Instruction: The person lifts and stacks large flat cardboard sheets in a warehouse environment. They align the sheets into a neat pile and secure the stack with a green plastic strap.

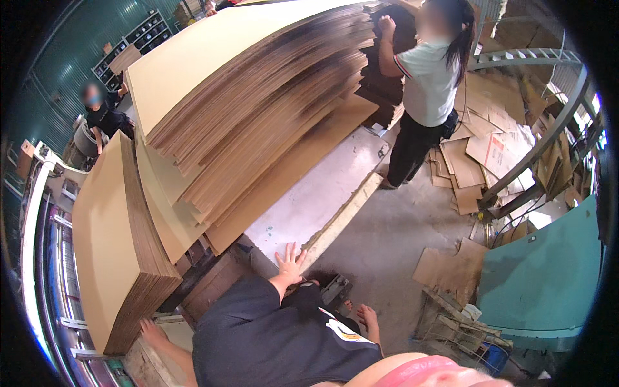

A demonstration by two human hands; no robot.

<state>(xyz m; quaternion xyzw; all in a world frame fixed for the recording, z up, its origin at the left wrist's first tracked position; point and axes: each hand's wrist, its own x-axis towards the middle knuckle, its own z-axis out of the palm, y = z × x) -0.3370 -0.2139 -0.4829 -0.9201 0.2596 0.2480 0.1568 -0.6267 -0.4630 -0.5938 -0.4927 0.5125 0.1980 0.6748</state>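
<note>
My left hand [290, 262] lies palm down with spread fingers on the near end of a pale tabletop [322, 187], beside its wooden edge strip [342, 221]. Nothing is in its grasp. To the right of my dark shirt, my right hand [367, 316] hangs low with loosely bent fingers, and no object shows in it. A large, fanned stack of brown cardboard sheets [271, 97] leans over the table's far left. A smaller cardboard stack [116, 245] stands at left. Another hand [153, 333], apparently a co-worker's, is at its lower edge.
A co-worker in a white shirt [431, 80] stands at the large stack's right end. Another person in black [106, 117] is at far left, near metal rollers [61, 271]. Cardboard scraps [464, 161] litter the right floor by a curved metal rail [548, 142] and a teal panel [538, 271].
</note>
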